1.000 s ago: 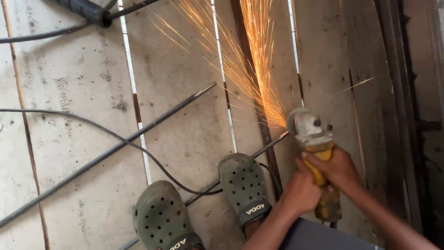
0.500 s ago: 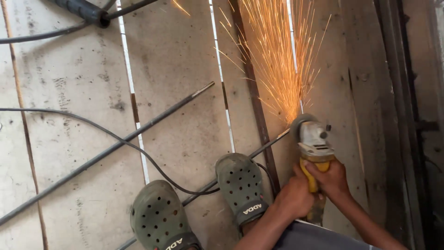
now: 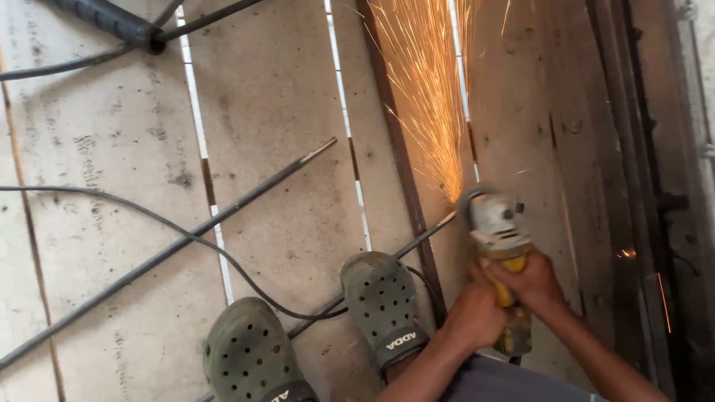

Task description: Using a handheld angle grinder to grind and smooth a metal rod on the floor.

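- my right hand [image 3: 530, 281] is wrapped tight round the yellow body of the angle grinder [image 3: 500, 237], fingers closed over the top of it.
- my left hand [image 3: 474, 316] is clamped on the same grinder from the left side, lower on the body, touching my right hand.
- the grinder's grey head points away from me, and its disc meets the end of a thin steel rod [image 3: 417, 242] lying on the pale floor panels [image 3: 283, 112].
- a fan of orange sparks [image 3: 424, 97] shoots up and away from that contact point, along a dark metal strip [image 3: 395, 149].
- my right foot in a green perforated clog [image 3: 381, 301] stands on the rod just beside my hands; the other clog [image 3: 249, 353] sits further left.
- a second, longer rod [image 3: 171, 249] lies diagonally across the panels to the left, with a black cable [image 3: 149, 219] curving over it.
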